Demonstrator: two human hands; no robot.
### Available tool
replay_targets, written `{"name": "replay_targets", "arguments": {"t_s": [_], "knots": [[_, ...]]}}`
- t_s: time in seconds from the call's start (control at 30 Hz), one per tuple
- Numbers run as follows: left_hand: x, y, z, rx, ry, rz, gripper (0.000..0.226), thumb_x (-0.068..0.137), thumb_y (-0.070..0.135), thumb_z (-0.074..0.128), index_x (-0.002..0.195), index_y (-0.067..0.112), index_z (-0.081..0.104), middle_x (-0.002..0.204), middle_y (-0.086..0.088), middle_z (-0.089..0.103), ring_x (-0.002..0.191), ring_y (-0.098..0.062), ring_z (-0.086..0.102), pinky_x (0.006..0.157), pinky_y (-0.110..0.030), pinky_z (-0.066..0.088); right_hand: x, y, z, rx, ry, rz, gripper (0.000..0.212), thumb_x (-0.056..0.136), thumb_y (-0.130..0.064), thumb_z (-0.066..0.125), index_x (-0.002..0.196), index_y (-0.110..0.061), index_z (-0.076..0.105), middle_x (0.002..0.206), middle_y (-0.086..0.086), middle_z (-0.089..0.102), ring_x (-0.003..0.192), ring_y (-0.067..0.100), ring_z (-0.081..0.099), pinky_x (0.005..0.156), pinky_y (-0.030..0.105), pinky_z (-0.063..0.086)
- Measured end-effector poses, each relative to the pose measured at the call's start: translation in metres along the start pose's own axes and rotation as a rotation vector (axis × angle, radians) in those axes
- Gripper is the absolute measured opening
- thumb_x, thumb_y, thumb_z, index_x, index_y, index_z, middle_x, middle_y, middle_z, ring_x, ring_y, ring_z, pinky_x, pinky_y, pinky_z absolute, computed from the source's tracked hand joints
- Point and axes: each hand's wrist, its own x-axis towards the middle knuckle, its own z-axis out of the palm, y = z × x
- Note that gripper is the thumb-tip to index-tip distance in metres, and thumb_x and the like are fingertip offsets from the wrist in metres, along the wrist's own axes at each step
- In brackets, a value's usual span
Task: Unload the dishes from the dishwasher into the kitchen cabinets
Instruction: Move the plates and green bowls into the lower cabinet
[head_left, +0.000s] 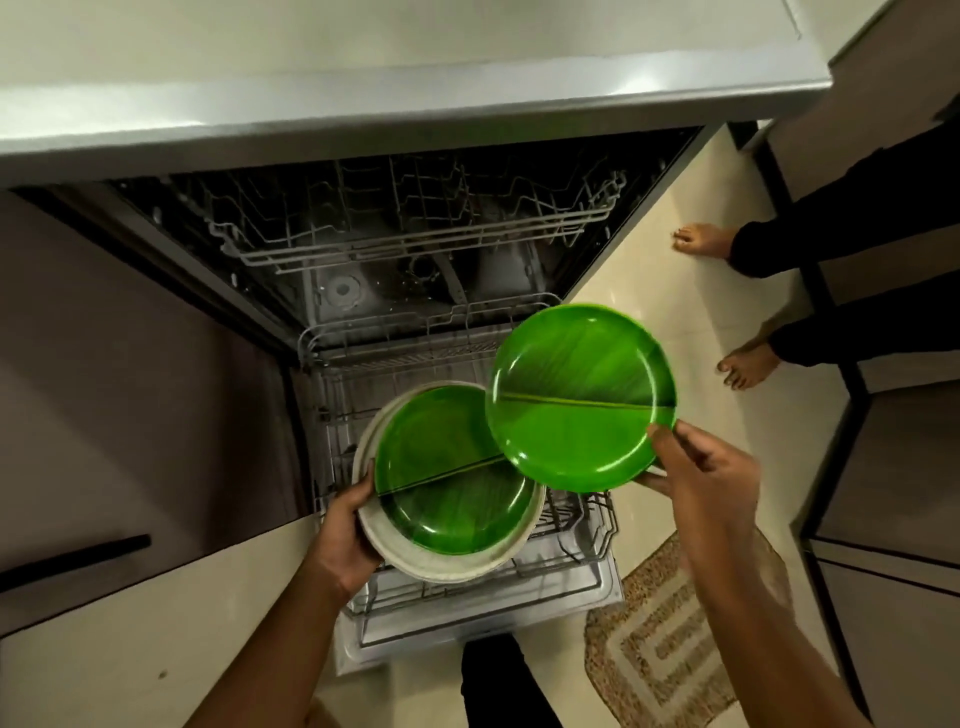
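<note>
While the rack (467, 587) stands pulled out, a plate stack (447, 488) is clamped above it by the left hand (345, 540); a green plate (582, 397), pinched by the right hand (701, 467), is probably held for stacking.

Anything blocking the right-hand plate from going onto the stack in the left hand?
Nothing visible does. The green plate in the right hand overlaps the stack's upper right edge, with open air between; the left hand grips the far side.

No readable text, labels, brands or numbers anywhere; plates, racks and cabinet fronts carry no legible markings.
</note>
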Motion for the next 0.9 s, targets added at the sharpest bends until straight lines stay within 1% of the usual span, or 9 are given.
{"name": "replay_targets", "arguments": {"t_s": [0.1,0.2,0.3,0.47,0.53,0.6,0.67,0.77,0.9], "knots": [[-0.021,-0.002,-0.007,-0.024,-0.043,0.006,0.039,0.082,0.033,0.056,0.105,0.008,0.075,0.108,-0.019,0.072,0.093,-0.033,0.072,0.077,-0.049,0.06,-0.037,0.011,0.007,0.006,-0.086,0.123,0.019,0.087,-0.002,0.071,0.106,-0.004,0.074,0.092,0.012,0.077,0.076,0.032,0.075,0.061,0.046,0.063],[-0.039,-0.006,-0.016,-0.028,-0.034,0.025,0.035,0.082,0.031,0.056,0.099,0.01,0.078,0.108,-0.018,0.072,0.093,-0.031,0.072,0.073,-0.045,0.061,-0.07,0.021,0.02,0.056,-0.193,0.246,0.008,0.086,0.002,0.071,0.084,-0.004,0.075,0.087,0.021,0.075,0.073,0.034,0.075,0.054,0.038,0.062],[-0.057,-0.01,-0.024,-0.028,-0.027,0.035,0.034,0.084,0.03,0.054,0.094,0.01,0.08,0.103,-0.017,0.073,0.09,-0.029,0.073,0.068,-0.04,0.061,-0.095,0.032,0.031,0.086,-0.262,0.34,0.01,0.085,0.001,0.073,0.094,0.003,0.074,0.093,0.02,0.075,0.078,0.034,0.075,0.054,0.038,0.062],[-0.092,-0.011,-0.04,-0.02,-0.022,0.007,0.043,0.099,0.033,0.045,0.089,0.012,0.081,0.095,-0.014,0.076,0.083,-0.027,0.074,0.063,-0.038,0.061,-0.125,0.043,0.041,0.01,-0.303,0.317,0.025,0.083,-0.001,0.076,0.107,0.005,0.072,0.095,0.02,0.075,0.078,0.033,0.076,0.066,0.053,0.062],[-0.107,-0.011,-0.046,-0.005,-0.003,0.02,0.04,0.098,0.034,0.046,0.097,0.01,0.079,0.096,-0.014,0.076,0.084,-0.027,0.074,0.063,-0.038,0.061,-0.135,0.04,0.043,-0.059,-0.287,0.273,0.028,0.081,-0.001,0.078,0.108,0.005,0.072,0.089,0.018,0.076,0.072,0.031,0.076,0.065,0.052,0.062],[-0.117,-0.012,-0.057,-0.017,0.016,0.038,0.037,0.096,0.034,0.048,0.104,0.009,0.074,0.097,-0.014,0.076,0.085,-0.027,0.074,0.063,-0.038,0.061,-0.145,0.037,0.044,-0.204,-0.284,0.153,0.03,0.079,-0.004,0.081,0.108,-0.001,0.074,0.076,0.008,0.076,0.064,0.024,0.075,0.056,0.043,0.062],[-0.129,-0.015,-0.067,-0.038,0.01,0.045,0.039,0.098,0.033,0.047,0.096,0.01,0.079,0.095,-0.014,0.076,0.082,-0.027,0.074,0.06,-0.037,0.06,-0.155,0.036,0.046,-0.417,-0.273,-0.028,0.033,0.078,-0.015,0.085,0.109,-0.011,0.075,0.069,-0.004,0.074,0.058,0.013,0.072,0.054,0.038,0.062],[-0.146,-0.019,-0.081,-0.05,-0.017,0.041,0.042,0.097,0.036,0.048,0.087,0.012,0.081,0.094,-0.013,0.076,0.082,-0.025,0.075,0.059,-0.036,0.06,-0.171,0.033,0.049,-0.713,-0.24,-0.265,0.035,0.076,-0.034,0.085,0.109,-0.025,0.075,0.073,-0.014,0.074,0.063,-0.001,0.068,0.06,0.028,0.059],[-0.167,-0.024,-0.105,-0.075,-0.042,0.046,0.04,0.092,0.037,0.052,0.102,0.008,0.078,0.112,-0.017,0.072,0.099,-0.029,0.071,0.073,-0.041,0.061,-0.192,0.031,0.054,-0.738,-0.218,-0.406,0.037,0.075,-0.031,0.086,0.11,-0.023,0.076,0.084,-0.008,0.076,0.063,-0.009,0.059,0.059,0.01,0.048]]}}
